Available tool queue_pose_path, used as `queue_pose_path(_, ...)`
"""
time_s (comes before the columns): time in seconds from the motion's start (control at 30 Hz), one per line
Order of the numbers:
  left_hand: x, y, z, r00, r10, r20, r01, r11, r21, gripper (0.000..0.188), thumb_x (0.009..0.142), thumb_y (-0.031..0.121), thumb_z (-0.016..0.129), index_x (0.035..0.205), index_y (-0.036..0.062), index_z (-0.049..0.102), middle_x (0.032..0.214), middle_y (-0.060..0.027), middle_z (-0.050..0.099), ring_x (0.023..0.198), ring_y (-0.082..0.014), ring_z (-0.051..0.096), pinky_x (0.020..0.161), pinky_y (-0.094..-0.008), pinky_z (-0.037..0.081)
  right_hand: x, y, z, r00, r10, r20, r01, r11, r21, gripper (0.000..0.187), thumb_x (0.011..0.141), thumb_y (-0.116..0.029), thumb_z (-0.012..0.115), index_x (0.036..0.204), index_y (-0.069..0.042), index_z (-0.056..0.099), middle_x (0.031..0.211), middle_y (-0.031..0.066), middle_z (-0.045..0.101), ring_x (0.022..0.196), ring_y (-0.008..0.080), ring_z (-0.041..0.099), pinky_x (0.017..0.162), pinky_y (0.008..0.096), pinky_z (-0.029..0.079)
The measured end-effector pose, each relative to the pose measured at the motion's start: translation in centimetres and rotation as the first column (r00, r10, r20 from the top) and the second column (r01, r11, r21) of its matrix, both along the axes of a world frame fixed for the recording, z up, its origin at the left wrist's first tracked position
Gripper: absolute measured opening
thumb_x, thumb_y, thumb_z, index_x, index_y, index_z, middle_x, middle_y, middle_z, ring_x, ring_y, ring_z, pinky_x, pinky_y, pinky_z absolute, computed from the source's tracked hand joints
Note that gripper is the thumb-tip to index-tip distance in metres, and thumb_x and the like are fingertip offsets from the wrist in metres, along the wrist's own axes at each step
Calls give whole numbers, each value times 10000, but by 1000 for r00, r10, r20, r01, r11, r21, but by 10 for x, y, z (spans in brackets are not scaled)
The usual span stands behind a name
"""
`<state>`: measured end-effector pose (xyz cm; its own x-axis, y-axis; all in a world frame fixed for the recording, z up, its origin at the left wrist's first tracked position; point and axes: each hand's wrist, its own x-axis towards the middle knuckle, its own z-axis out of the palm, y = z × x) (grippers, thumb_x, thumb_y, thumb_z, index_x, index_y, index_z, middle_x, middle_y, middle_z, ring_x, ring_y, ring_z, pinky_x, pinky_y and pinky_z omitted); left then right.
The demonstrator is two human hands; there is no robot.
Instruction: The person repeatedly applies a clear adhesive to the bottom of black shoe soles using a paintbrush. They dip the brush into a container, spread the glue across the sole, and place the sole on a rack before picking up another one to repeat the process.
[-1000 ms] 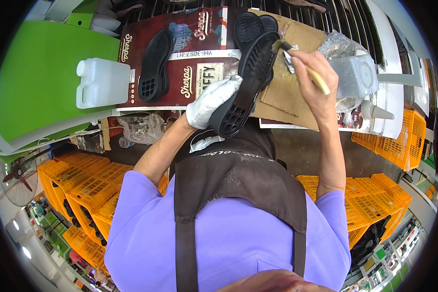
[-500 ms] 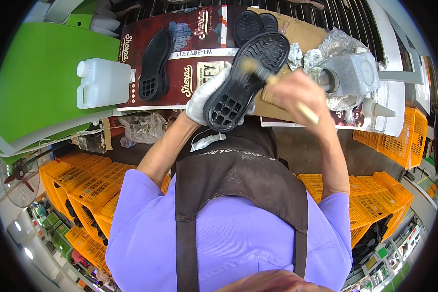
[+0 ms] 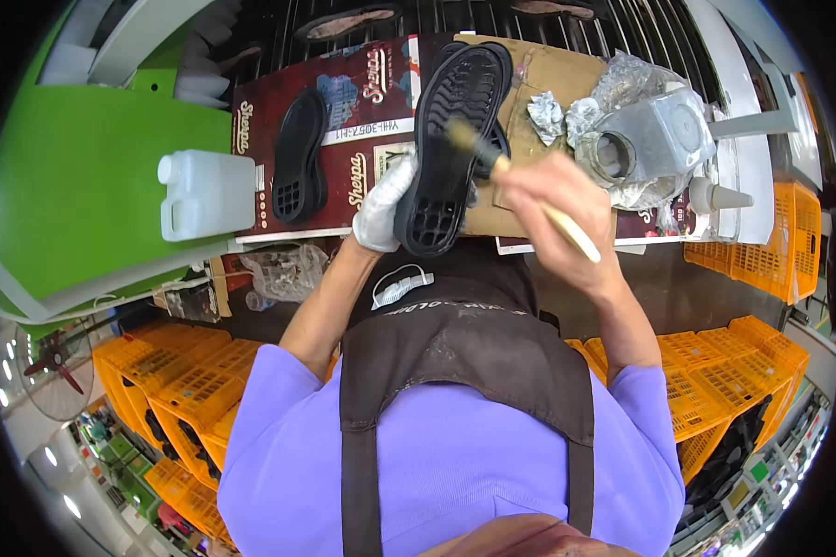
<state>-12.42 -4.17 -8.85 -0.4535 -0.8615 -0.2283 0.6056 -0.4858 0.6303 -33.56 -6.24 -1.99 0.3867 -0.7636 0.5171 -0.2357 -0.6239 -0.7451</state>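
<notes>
My left hand (image 3: 381,212), in a white glove, grips the left edge of a black shoe sole (image 3: 448,153). The sole is tilted up, its inner side with a grid of square hollows at the heel facing me. My bare right hand (image 3: 567,218) is closed round the pale handle of a brush (image 3: 492,160). The bristles rest on or just over the middle of the sole. Partly hidden behind it lie other black soles (image 3: 498,74). Another pair of soles (image 3: 299,153) sits on the printed cardboard (image 3: 348,102) to the left.
On the left, a white plastic jug (image 3: 209,197) stands by a green surface (image 3: 102,158). At right are a clear wide-mouthed container (image 3: 655,139), crumpled plastic and a white nozzle bottle (image 3: 718,197). Orange crates (image 3: 729,371) stand low on both sides. Metal rollers (image 3: 437,20) run along the back.
The held sole has swung more upright and shifted slightly left, over the other soles. My right hand and brush have moved a little left and down along with it.
</notes>
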Motion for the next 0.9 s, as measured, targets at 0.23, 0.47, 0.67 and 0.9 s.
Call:
queue_pose_path(0.23,-1,-5,-9,978,111,-178,-96,991,91,643,918,509,268,1196,-42,448,1047,-233,565,825,-295,613,738,-389,511,12,27,1,929,369,2,-367,922,124,143,746,-26,649,886,-21,615,714,101,555,632,249,553,573,341,461)
queue_pose_path(0.47,-4,0,-8,976,31,-214,-19,998,58,566,925,432,314,1251,-18,423,1066,-235,562,874,-300,611,760,-400,514,3,-16,-1,995,-95,-32,88,980,-177,197,708,23,652,897,-25,628,737,89,578,637,226,562,548,315,458)
queue_pose_path(0.67,-2,-4,-17,978,28,-206,-11,997,83,543,939,424,300,1261,7,430,1150,-176,553,995,-288,577,882,-399,462,5,3,-16,982,164,-98,-176,976,-129,194,730,-10,643,919,-45,620,705,87,526,624,235,522,545,328,432)
queue_pose_path(0.9,-20,-14,-3,996,-2,-87,12,994,107,664,918,558,221,1224,15,453,1001,-170,604,820,-265,621,735,-371,516,-50,10,5,965,101,240,-144,976,166,154,764,-38,637,900,33,631,729,106,583,655,186,565,566,276,427)
